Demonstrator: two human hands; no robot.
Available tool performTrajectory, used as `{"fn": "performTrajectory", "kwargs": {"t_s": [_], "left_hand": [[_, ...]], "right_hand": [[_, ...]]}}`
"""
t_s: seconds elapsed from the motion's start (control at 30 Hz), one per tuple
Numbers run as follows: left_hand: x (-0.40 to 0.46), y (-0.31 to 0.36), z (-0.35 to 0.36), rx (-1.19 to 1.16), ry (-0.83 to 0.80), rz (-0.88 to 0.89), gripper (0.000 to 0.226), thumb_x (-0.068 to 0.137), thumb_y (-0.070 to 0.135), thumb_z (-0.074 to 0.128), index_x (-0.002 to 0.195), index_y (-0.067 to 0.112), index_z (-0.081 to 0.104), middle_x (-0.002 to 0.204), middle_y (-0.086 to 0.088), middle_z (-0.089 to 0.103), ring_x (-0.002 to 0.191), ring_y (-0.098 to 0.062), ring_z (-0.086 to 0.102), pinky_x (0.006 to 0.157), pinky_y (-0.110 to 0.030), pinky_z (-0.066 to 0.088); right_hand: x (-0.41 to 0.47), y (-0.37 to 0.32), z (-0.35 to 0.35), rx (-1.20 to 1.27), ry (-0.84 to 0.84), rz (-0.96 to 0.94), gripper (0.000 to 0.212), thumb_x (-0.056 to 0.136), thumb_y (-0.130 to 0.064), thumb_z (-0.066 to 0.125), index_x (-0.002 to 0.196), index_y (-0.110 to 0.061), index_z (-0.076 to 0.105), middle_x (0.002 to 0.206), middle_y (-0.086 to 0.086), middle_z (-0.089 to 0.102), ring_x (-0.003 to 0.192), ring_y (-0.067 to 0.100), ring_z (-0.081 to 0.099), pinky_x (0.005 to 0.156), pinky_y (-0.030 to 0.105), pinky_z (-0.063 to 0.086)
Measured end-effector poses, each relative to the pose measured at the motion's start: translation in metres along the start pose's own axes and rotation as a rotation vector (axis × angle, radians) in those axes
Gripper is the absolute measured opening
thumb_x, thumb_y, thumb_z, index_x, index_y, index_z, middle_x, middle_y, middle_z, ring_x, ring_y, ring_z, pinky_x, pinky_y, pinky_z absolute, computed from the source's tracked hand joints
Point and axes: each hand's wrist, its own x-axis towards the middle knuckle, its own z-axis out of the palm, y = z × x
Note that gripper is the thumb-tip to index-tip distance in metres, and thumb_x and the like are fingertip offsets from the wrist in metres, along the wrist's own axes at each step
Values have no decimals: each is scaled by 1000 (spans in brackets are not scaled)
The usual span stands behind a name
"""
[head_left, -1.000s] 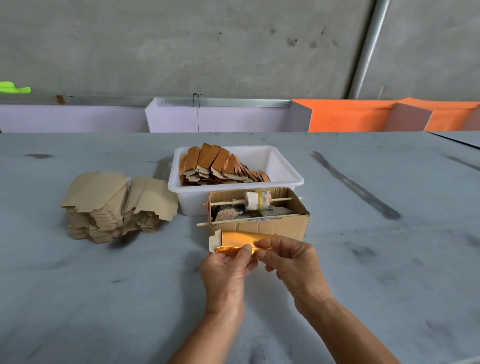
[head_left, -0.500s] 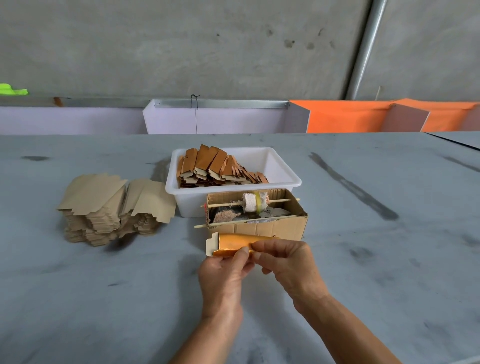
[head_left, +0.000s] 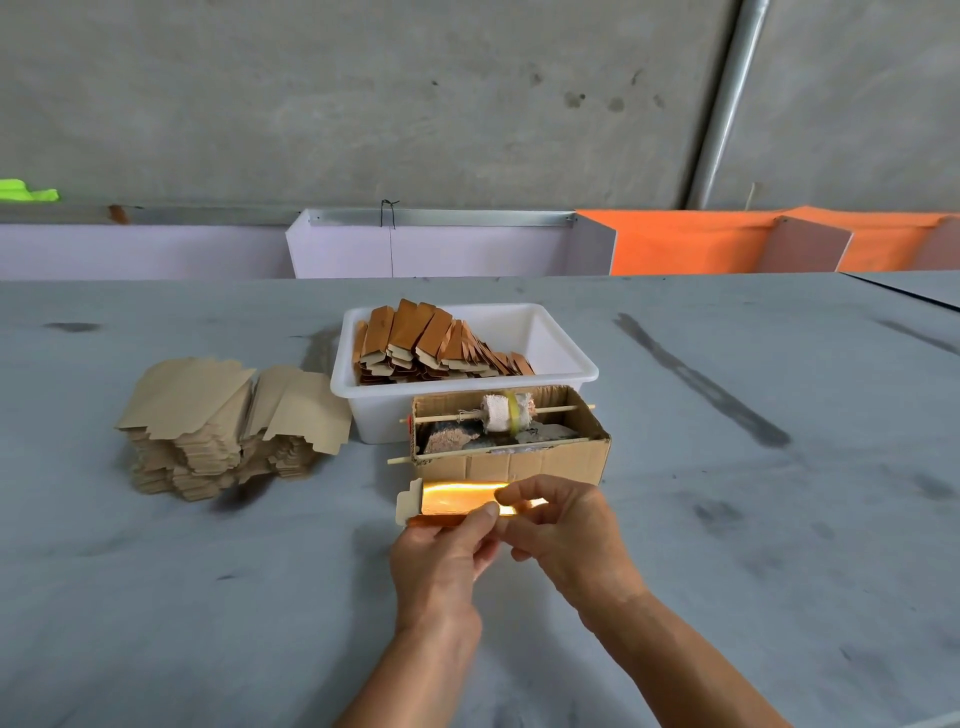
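A small shiny gold carton (head_left: 451, 499) with a pale end flap is held just above the grey table (head_left: 156, 597), in front of a cardboard box. My left hand (head_left: 441, 566) pinches its near edge between thumb and fingers. My right hand (head_left: 563, 530) pinches its right end, fingers curled over the top. Its right part is hidden behind my fingers.
The cardboard box (head_left: 550, 460) holds a cloth-wrapped roller on two wooden sticks. Behind it a white tub (head_left: 566, 345) carries several folded brown cartons. A stack of flat kraft blanks (head_left: 228, 421) lies at the left. White and orange panels (head_left: 675, 244) line the far edge.
The gold carton has turned in my fingers, so its glossy face now catches the light. Both hands have stayed in about the same place.
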Motion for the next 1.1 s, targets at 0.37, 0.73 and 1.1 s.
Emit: {"fn": "performTrajectory", "kwargs": {"t_s": [0.37, 0.73, 1.1], "left_hand": [[-2, 2, 8, -156, 96, -48, 18, 74, -2, 72, 82, 13, 66, 85, -6, 70, 82, -20, 67, 81, -31, 49], [-4, 7, 12, -241, 78, -57, 18, 72, 3, 75, 80, 16, 65, 82, 0, 70, 79, -14, 66, 77, -27, 47], [-1, 15, 11, -222, 80, -140, 28, 73, 11, 76, 97, 12, 61, 90, -6, 70, 74, -14, 64, 63, -26, 43]], "right_hand": [[-12, 2, 25, -10, 257, -24, 38, 77, -14, 74, 106, -20, 51, 69, -2, 70, 72, 16, 67, 76, 38, 55], [-19, -1, 34, 392, 390, 69, 40, 70, -13, 81, 87, -28, 48, 64, -10, 71, 65, 9, 67, 74, 33, 55], [-12, 2, 23, 582, 163, -26, 35, 74, -3, 77, 98, -12, 54, 72, 3, 73, 69, 13, 70, 65, 22, 49]]}}
